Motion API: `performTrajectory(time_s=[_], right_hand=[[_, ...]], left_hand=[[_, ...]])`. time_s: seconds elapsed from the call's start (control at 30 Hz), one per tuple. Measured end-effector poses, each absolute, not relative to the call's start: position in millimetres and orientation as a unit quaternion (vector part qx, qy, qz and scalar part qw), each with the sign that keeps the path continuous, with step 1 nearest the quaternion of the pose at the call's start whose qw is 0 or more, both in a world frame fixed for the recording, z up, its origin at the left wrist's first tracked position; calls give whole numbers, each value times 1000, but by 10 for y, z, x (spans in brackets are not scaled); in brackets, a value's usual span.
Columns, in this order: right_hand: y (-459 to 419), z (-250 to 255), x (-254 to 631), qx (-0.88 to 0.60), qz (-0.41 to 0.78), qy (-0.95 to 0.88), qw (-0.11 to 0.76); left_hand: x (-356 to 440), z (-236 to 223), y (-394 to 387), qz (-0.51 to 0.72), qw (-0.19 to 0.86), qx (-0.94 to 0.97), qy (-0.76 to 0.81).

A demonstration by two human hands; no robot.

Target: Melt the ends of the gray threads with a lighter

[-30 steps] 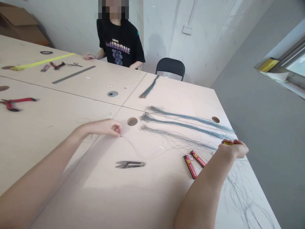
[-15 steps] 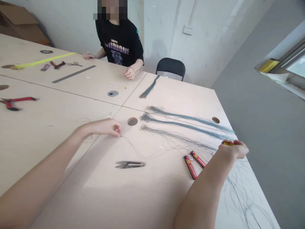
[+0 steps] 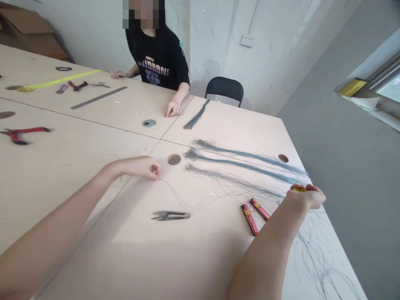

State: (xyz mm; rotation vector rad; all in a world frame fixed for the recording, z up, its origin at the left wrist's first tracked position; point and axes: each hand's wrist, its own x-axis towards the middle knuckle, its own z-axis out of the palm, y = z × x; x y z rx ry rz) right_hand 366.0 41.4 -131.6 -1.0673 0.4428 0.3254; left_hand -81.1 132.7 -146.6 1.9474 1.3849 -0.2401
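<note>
My left hand is pinched shut on the end of a fine grey thread, which trails across the pale wooden table toward several long blue-grey fibre bundles. My right hand grips a small yellow strip at the table's right edge, its end mostly hidden by my fingers. Just left of that wrist lie two red-and-yellow packets. Thread snips rest below the trailing thread. Loose fibres spill over the right edge below my right hand.
A co-worker's hand rests on the far table near a short fibre bundle. Red-handled pliers, a steel ruler and scissors lie on the left. Round holes pierce the tabletop. A black chair stands beyond.
The co-worker's hand has come from behind the table edge forward onto the tabletop. My own hands have barely moved, and the view has shifted only slightly.
</note>
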Motion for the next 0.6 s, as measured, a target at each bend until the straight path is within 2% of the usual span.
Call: performTrajectory(time_s=[0.37, 0.5, 0.6], right_hand=[[435, -1172, 3552, -523, 172, 141, 823], [620, -906, 3211, -502, 265, 20, 823], [788, -762, 2690, -481, 377, -93, 786]], left_hand=[[-734, -1264, 1117, -59, 380, 767, 514], [-669, -1094, 1051, -31, 378, 782, 495], [-615, -876, 987, -8, 362, 799, 481]])
